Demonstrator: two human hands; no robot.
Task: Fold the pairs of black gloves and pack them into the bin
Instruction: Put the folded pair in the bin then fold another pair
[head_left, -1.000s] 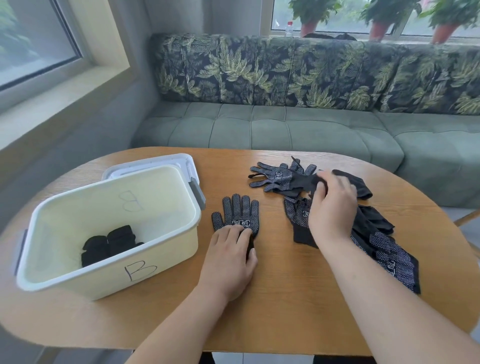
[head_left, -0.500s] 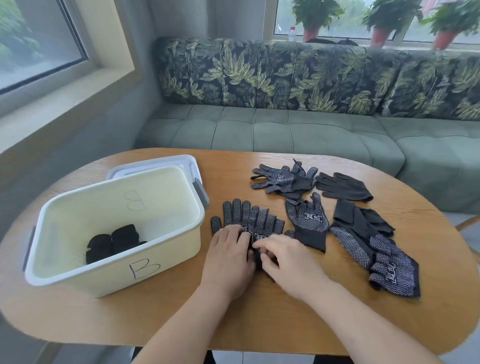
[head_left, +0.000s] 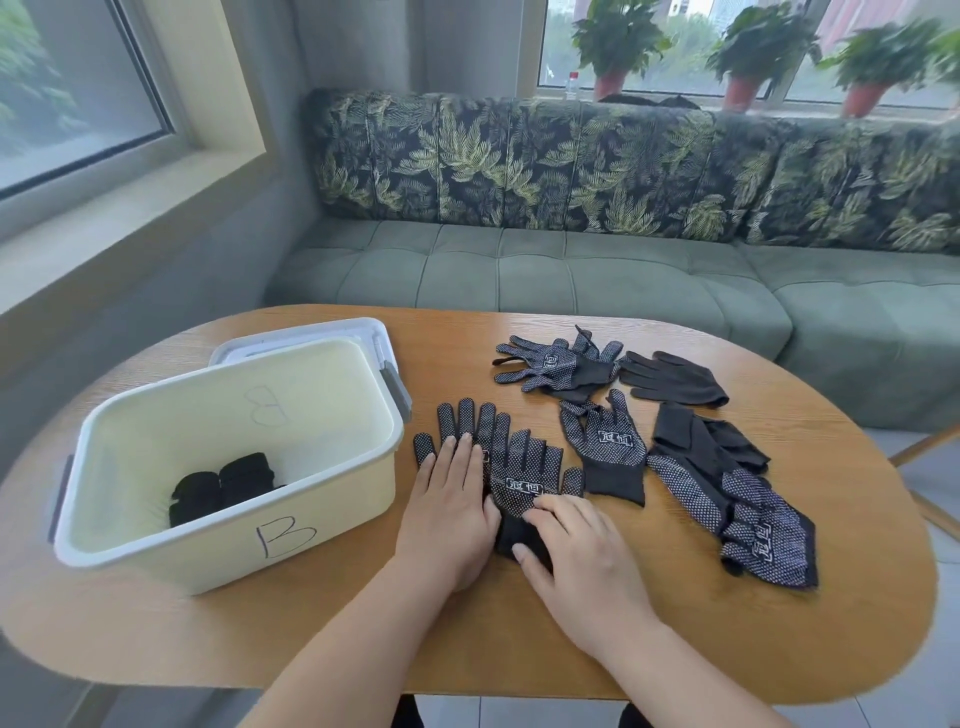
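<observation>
While my left hand (head_left: 447, 499), fingers straight, lies flat on one dotted glove (head_left: 469, 418), my right hand (head_left: 576, 556) presses open-fingered on the overlapping glove (head_left: 524, 475), beside the bin (head_left: 208, 551).

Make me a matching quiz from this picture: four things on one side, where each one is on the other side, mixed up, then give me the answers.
Things:
1. folded gloves
2. left hand
3. lid
4. plain glove without dots

Places:
A. on the far part of the table, toward the sofa
B. flat on a dotted glove beside the bin
C. inside the bin
D. behind the bin, partly hidden by it

Pairs: 1-C, 2-B, 3-D, 4-A.
</observation>
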